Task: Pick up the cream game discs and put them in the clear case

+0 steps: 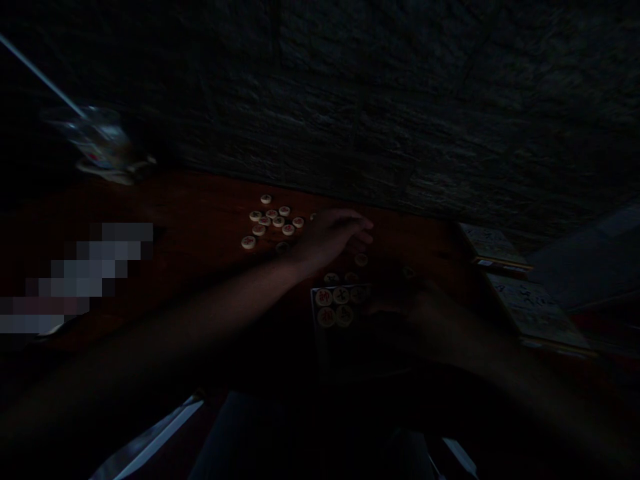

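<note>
Round Chinese chess pieces (279, 221) with red and dark characters lie loosely scattered on the table. My left hand (336, 235) reaches over the right side of this scatter, palm down, its fingers loosely bent and apart, with no piece visible in them. Just below its fingertips lies a single piece (361, 260). Nearer to me is a shallow box (314, 320) with several pieces (326, 316) laid flat in rows. My right hand (400, 300) is at the box's right side, close to the pieces; deep shadow hides its fingers.
A dark wooden table (200, 207) meets a rough stone wall (325, 100). At the back left stands a clear plastic cup (103, 140) with a straw. Two flat boxes (490, 243) with dark writing lie on the right. A pixelated patch covers something at the left.
</note>
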Demonstrator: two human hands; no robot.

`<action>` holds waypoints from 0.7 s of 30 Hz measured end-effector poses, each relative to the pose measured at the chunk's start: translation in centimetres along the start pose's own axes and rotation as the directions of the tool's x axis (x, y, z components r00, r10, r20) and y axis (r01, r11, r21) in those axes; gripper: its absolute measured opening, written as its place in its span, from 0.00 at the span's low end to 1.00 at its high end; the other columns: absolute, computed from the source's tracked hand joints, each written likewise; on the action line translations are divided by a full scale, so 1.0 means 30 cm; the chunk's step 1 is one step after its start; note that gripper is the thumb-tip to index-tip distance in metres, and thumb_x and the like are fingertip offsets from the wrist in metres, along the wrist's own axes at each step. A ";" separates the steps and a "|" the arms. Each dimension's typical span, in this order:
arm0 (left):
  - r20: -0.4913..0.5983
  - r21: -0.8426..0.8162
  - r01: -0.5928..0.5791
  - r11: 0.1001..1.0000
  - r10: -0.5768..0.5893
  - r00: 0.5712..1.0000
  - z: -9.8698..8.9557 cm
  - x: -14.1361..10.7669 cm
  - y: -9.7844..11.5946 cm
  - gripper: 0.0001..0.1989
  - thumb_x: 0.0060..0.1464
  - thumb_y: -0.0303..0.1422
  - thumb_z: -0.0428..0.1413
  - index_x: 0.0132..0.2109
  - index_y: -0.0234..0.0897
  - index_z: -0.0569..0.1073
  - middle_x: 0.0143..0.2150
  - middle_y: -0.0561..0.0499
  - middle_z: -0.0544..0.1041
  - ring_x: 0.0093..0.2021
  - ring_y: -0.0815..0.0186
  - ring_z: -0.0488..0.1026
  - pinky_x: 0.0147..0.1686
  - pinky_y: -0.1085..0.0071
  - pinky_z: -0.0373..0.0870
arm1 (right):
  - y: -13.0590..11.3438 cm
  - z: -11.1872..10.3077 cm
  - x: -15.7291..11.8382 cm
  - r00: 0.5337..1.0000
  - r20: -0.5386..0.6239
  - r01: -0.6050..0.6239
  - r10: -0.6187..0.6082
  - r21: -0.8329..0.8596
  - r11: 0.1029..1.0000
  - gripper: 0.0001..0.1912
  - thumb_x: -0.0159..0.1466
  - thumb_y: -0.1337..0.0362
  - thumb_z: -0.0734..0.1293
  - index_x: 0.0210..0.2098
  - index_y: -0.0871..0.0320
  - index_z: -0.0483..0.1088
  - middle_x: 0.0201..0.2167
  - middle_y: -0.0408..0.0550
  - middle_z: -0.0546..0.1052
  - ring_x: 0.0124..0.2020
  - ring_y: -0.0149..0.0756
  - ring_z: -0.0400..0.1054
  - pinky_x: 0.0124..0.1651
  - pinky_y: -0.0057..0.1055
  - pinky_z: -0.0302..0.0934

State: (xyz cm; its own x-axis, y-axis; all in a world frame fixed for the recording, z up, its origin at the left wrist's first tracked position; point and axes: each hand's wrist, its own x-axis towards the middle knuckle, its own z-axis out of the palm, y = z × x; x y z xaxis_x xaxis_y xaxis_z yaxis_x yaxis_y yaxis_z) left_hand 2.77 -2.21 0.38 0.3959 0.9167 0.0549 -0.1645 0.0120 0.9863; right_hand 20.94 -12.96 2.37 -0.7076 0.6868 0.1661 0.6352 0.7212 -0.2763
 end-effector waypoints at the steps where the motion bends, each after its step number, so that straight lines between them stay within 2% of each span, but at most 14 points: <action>1: 0.000 -0.005 0.009 1.000 -0.009 1.000 0.002 -0.002 0.005 0.07 0.67 0.26 0.56 0.40 0.32 0.79 0.33 0.49 0.82 0.29 0.69 0.78 0.33 0.72 0.74 | 0.001 0.001 -0.001 1.000 -0.002 -0.002 0.002 0.001 1.000 0.10 0.62 0.74 0.74 0.37 0.52 0.83 0.37 0.42 0.87 0.37 0.39 0.82 0.42 0.35 0.67; 5: 0.003 -0.029 0.033 0.999 -0.033 0.999 0.009 -0.008 0.020 0.08 0.68 0.25 0.55 0.40 0.31 0.78 0.32 0.49 0.81 0.29 0.70 0.77 0.33 0.73 0.73 | 0.010 0.012 -0.008 1.000 -0.021 0.018 -0.018 0.010 1.000 0.14 0.62 0.76 0.72 0.40 0.51 0.83 0.39 0.42 0.88 0.38 0.38 0.83 0.44 0.34 0.70; 9: 0.004 -0.039 0.040 0.998 -0.040 0.999 0.009 -0.001 0.018 0.08 0.68 0.25 0.55 0.39 0.32 0.78 0.31 0.50 0.81 0.28 0.71 0.76 0.32 0.73 0.73 | 0.017 0.008 -0.008 0.995 -0.091 0.045 -0.044 0.017 0.999 0.13 0.63 0.74 0.71 0.40 0.50 0.84 0.40 0.43 0.88 0.39 0.40 0.84 0.41 0.33 0.72; 12: -0.023 -0.039 -0.001 0.999 0.000 1.000 0.000 0.011 0.014 0.08 0.68 0.26 0.55 0.39 0.32 0.78 0.30 0.51 0.81 0.27 0.71 0.76 0.31 0.74 0.72 | 0.028 -0.011 -0.007 0.987 -0.153 0.055 -0.042 0.079 0.995 0.10 0.65 0.70 0.69 0.37 0.51 0.83 0.36 0.43 0.87 0.33 0.37 0.83 0.34 0.28 0.70; 14: -0.055 -0.037 -0.051 0.998 0.049 0.997 -0.009 0.018 0.018 0.08 0.67 0.27 0.56 0.39 0.33 0.78 0.29 0.51 0.80 0.27 0.71 0.75 0.30 0.74 0.72 | 0.049 -0.025 -0.006 0.974 -0.225 0.010 0.013 0.099 0.995 0.10 0.66 0.68 0.68 0.34 0.53 0.82 0.30 0.43 0.86 0.25 0.34 0.79 0.27 0.26 0.66; 16: -0.093 -0.033 -0.111 0.993 0.107 0.990 -0.022 0.023 0.029 0.09 0.67 0.27 0.55 0.37 0.32 0.78 0.28 0.52 0.79 0.26 0.71 0.75 0.29 0.75 0.71 | 0.081 -0.033 -0.002 0.935 -0.340 -0.069 0.102 0.110 0.992 0.11 0.65 0.66 0.68 0.28 0.54 0.80 0.24 0.43 0.83 0.20 0.32 0.74 0.23 0.26 0.61; 18: -0.139 -0.016 -0.170 0.985 0.166 0.976 -0.038 0.028 0.043 0.11 0.67 0.26 0.54 0.36 0.32 0.78 0.27 0.52 0.78 0.25 0.72 0.74 0.27 0.77 0.70 | 0.125 -0.031 0.004 0.869 -0.447 -0.156 0.213 0.162 0.974 0.12 0.63 0.65 0.67 0.24 0.55 0.77 0.23 0.45 0.81 0.21 0.33 0.74 0.24 0.27 0.61; 21: -0.215 0.035 -0.246 0.969 0.248 0.945 -0.064 0.037 0.058 0.13 0.67 0.26 0.52 0.35 0.33 0.79 0.25 0.52 0.77 0.23 0.73 0.72 0.24 0.78 0.67 | 0.197 -0.009 0.015 0.786 -0.464 -0.286 0.409 0.313 0.905 0.13 0.63 0.62 0.66 0.24 0.56 0.75 0.19 0.44 0.78 0.20 0.34 0.72 0.25 0.28 0.62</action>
State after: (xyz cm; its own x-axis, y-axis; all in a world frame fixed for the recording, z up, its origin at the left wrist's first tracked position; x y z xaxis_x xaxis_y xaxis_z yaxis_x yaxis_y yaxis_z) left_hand 1.21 -0.40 1.87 0.1392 0.9547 0.2629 -0.2254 -0.2279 0.9472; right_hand 24.44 -8.36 1.06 -0.1524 0.8764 0.4568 0.6806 0.4282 -0.5944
